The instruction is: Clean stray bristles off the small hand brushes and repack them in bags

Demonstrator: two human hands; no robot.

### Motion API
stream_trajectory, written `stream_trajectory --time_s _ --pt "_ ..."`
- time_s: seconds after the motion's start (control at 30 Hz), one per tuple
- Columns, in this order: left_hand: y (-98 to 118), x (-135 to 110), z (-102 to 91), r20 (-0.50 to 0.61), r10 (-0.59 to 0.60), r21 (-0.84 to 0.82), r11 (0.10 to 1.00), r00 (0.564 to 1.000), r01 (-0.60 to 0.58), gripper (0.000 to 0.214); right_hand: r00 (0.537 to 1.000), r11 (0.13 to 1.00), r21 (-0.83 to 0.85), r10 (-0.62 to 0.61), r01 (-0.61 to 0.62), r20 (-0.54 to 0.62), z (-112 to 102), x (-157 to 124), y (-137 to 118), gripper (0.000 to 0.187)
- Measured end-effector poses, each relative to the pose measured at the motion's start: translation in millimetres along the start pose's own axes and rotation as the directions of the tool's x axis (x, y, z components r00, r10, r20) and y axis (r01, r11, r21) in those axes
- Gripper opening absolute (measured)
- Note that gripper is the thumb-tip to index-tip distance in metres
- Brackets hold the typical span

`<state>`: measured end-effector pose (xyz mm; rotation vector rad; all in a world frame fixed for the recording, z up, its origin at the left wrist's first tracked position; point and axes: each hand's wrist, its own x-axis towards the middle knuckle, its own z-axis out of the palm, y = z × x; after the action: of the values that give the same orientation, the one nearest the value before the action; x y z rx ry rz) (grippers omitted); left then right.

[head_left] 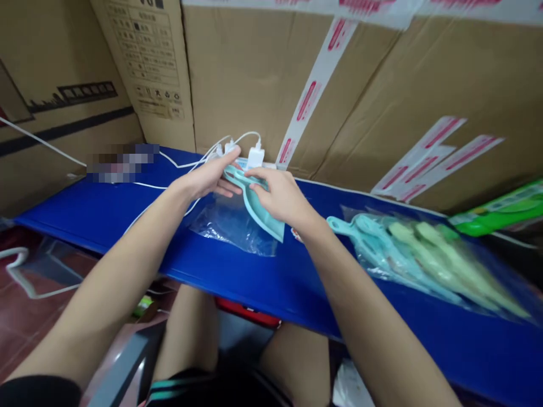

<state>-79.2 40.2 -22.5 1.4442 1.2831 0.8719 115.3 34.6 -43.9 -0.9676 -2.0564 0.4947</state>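
Observation:
My right hand (282,195) grips a light teal plastic dustpan (261,212) by its upper part, fingers curled over it. My left hand (212,175) pinches the edge of a clear plastic bag (231,226) near the dustpan's handle (232,171). The bag lies on the blue table (263,282) beneath the dustpan. Both hands meet at the far middle of the table, close to the cardboard boxes.
A pile of bagged teal and green dustpans (424,257) lies to the right. White chargers and cables (250,152) sit behind my hands. Tall cardboard boxes (263,73) with red-and-white tape wall off the back. A green package (500,212) is at far right.

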Motion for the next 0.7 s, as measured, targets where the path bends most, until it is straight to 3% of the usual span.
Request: stream_trajectory --time_s 0.07,0.17,0.3,0.47,0.6,0.7 --pt "0 2 2.1 -0.025 -0.048 -0.032 0.998 0.999 0.047 0.055 0.999 0.999 -0.014 0.03 -0.03 0.026 13 2 0 0.025" --pt "1 5 4.5 -0.101 -0.058 -0.038 0.998 0.993 0.054 0.039 0.998 0.995 -0.096 0.031 -0.025 0.061 23 6 -1 0.025" --pt "2 4 4.9 -0.14 -0.063 -0.101 0.994 0.988 0.049 0.018 0.996 0.985 -0.171 0.044 -0.031 0.077 25 9 -7 0.029" --pt "8 -1 8.9 -0.167 -0.036 -0.157 0.987 0.985 0.01 0.008 0.998 0.967 -0.249 0.067 -0.061 0.018 24 9 -20 0.037" --pt "12 -3 13.5 -0.172 -0.022 -0.203 0.979 0.985 -0.014 0.01 0.995 0.962 -0.255 0.093 -0.097 -0.03 15 9 -34 0.038" --pt "12 -3 13.4 -0.194 -0.007 -0.274 0.961 0.981 -0.047 0.008 0.989 0.955 -0.269 0.099 -0.125 -0.107 -6 8 -42 0.041"
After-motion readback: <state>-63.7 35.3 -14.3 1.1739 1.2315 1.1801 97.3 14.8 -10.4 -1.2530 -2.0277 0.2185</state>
